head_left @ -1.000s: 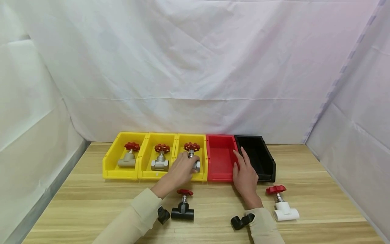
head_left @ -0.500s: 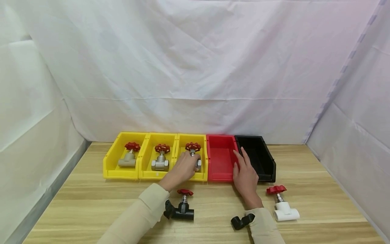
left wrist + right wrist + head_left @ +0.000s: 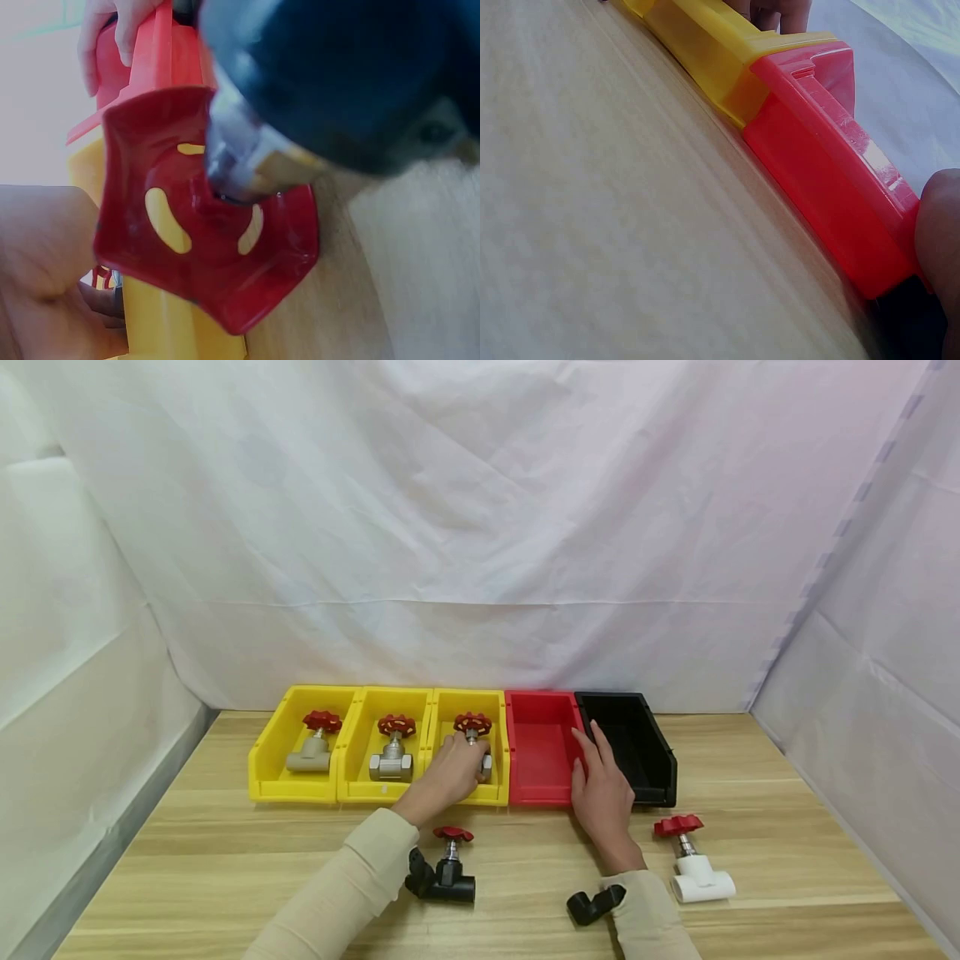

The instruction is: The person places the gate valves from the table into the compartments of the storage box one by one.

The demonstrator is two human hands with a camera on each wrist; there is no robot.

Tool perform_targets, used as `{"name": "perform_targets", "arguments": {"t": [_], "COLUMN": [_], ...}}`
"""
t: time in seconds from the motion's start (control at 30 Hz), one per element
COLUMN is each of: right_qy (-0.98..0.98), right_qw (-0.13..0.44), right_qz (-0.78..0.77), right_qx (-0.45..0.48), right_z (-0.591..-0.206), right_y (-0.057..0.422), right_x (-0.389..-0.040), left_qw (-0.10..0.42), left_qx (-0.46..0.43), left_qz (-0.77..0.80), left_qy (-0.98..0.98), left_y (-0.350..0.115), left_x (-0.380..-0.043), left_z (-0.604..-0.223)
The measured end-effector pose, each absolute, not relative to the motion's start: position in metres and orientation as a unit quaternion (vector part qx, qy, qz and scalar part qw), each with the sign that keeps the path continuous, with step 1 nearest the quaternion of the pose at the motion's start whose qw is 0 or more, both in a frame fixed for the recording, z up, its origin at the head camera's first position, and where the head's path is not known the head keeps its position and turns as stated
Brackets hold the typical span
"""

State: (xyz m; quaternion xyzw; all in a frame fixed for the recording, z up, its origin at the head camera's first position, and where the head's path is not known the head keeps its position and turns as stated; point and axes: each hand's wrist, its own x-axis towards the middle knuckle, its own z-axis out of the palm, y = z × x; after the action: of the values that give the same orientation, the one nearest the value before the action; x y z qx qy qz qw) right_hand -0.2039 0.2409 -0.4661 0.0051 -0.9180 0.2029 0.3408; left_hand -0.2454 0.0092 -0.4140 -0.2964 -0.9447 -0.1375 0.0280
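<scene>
In the head view my left hand (image 3: 448, 770) reaches into the third yellow bin (image 3: 495, 792). Its fingers curl round the body of a metal valve with a red handwheel (image 3: 472, 723), whose left part is hidden behind the hand. My right hand (image 3: 603, 793) rests at the front where the red bin (image 3: 542, 795) meets the black bin (image 3: 658, 797), fingers extended along the shared wall. A black tee valve with a red handwheel (image 3: 453, 834) lies on the table below my left forearm. Its handwheel (image 3: 217, 289) looms close in the left wrist view.
The two other yellow bins hold a beige valve (image 3: 309, 756) and a metal valve (image 3: 391, 766). A white tee valve (image 3: 702, 878) with a red handwheel lies right of my right forearm. A white cloth (image 3: 480, 527) hangs behind the bins.
My left hand and forearm have shifted slightly right, and the metal valve in the third yellow bin has shifted a little with them. My right hand stays in place.
</scene>
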Motion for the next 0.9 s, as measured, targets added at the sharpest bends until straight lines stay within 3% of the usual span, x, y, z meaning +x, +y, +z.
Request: {"name": "perform_targets", "arguments": {"t": [0.37,0.9], "right_qy": [-0.920,-0.921], "right_qw": [0.337,0.327], "right_qz": [0.203,0.210], "right_qx": [0.002,-0.003], "right_z": [-0.4640,-0.4655], "right_y": [0.2414,0.2406], "right_x": [-0.2031,-0.2033], "left_qw": [0.034,-0.004], "left_qx": [-0.307,-0.289], "left_qz": [-0.105,-0.103], "left_qy": [-0.945,-0.952], "left_y": [0.0122,0.0125], "left_x": [-0.2481,-0.2438], "left_z": [-0.4153,-0.4116]}}
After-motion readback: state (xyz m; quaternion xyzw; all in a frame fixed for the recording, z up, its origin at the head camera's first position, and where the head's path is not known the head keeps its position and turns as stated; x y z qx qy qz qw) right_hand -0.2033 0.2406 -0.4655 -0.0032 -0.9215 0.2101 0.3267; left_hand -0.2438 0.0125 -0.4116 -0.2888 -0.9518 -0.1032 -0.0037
